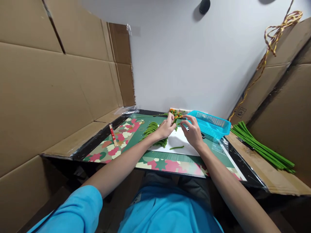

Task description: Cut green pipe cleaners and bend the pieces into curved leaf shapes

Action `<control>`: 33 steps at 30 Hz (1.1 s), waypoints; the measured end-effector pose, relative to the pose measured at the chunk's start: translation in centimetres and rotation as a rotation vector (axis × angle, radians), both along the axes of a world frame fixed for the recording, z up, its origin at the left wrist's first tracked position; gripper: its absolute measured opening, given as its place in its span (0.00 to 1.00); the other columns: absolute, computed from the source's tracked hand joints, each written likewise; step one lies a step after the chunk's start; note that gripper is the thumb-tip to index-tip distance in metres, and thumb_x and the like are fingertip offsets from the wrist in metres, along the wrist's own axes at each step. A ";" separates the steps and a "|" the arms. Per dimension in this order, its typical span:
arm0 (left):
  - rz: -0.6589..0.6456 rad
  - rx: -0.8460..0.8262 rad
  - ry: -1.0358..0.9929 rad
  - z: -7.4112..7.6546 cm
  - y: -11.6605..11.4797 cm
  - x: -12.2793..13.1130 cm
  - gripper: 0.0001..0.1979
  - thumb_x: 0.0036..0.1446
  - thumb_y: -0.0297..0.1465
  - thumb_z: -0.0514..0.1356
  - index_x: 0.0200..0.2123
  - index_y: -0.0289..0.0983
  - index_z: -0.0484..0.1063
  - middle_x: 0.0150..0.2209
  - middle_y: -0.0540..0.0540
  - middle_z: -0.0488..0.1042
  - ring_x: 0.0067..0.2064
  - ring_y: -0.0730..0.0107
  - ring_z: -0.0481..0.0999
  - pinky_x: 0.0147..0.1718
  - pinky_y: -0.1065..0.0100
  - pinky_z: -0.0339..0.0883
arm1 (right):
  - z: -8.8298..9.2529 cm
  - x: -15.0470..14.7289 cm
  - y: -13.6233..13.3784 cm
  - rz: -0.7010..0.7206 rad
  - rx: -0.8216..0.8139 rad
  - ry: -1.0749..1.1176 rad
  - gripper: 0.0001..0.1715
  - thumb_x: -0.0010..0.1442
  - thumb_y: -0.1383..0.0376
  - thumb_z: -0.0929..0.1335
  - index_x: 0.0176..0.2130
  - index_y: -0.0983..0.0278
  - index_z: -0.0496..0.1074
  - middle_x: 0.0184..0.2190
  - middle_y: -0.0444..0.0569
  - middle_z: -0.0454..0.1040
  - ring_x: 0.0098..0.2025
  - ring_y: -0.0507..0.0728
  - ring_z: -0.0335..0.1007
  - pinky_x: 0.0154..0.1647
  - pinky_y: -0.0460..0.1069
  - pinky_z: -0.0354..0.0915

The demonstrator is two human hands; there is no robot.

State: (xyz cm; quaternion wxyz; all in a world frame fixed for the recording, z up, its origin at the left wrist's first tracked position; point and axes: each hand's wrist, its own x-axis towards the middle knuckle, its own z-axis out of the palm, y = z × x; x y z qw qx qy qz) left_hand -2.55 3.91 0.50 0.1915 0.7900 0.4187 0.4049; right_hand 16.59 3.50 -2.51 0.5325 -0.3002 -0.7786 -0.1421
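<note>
My left hand (166, 127) is closed around a slim green stem with small leaf-like pieces (175, 121); a thin end of it seems to trail off to the left. Facing it, my right hand (193, 131) pinches a green strip beside that stem, its tip mostly hidden by the fingers. Orange flower-like bits (176, 112) show just behind both hands. Under my left wrist lies a row of curved green strips (153, 129). One loose green strip (177, 147) rests on the white sheet (187, 149) below my hands.
A blue plastic basket (218, 131) stands at the back right, with black scissor-like handles (203, 135) near it. Long green stems (262, 145) lie on cardboard at the right. A red-wrapped pair of chopsticks (112, 134) is on the left. Cardboard walls (60, 97) flank the table.
</note>
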 end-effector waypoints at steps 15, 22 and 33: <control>-0.095 -0.244 -0.130 0.5 0.6 0.2 0.12 0.62 0.26 0.56 0.37 0.32 0.80 0.32 0.44 0.81 0.19 0.78 0.70 0.20 0.73 0.62 | 0.1 -0.4 -0.3 -0.063 -0.049 -0.058 0.11 0.73 0.66 0.65 0.40 0.60 0.76 0.46 0.56 0.79 0.51 0.64 0.75 0.51 0.59 0.74; -0.083 -0.360 -0.203 0.4 0.8 0.6 0.12 0.65 0.27 0.58 0.38 0.28 0.81 0.30 0.41 0.82 0.19 0.75 0.74 0.15 0.76 0.60 | 0.0 -0.7 -0.5 -0.036 -0.116 -0.026 0.08 0.70 0.66 0.67 0.36 0.60 0.74 0.45 0.54 0.81 0.49 0.63 0.76 0.47 0.55 0.72; -0.091 -0.393 -0.178 0.7 0.4 0.7 0.14 0.64 0.25 0.56 0.31 0.28 0.79 0.35 0.37 0.84 0.18 0.77 0.73 0.14 0.76 0.60 | -0.2 -0.6 -0.7 -0.263 -0.266 -0.145 0.11 0.73 0.65 0.65 0.40 0.62 0.76 0.39 0.51 0.82 0.35 0.57 0.76 0.33 0.49 0.57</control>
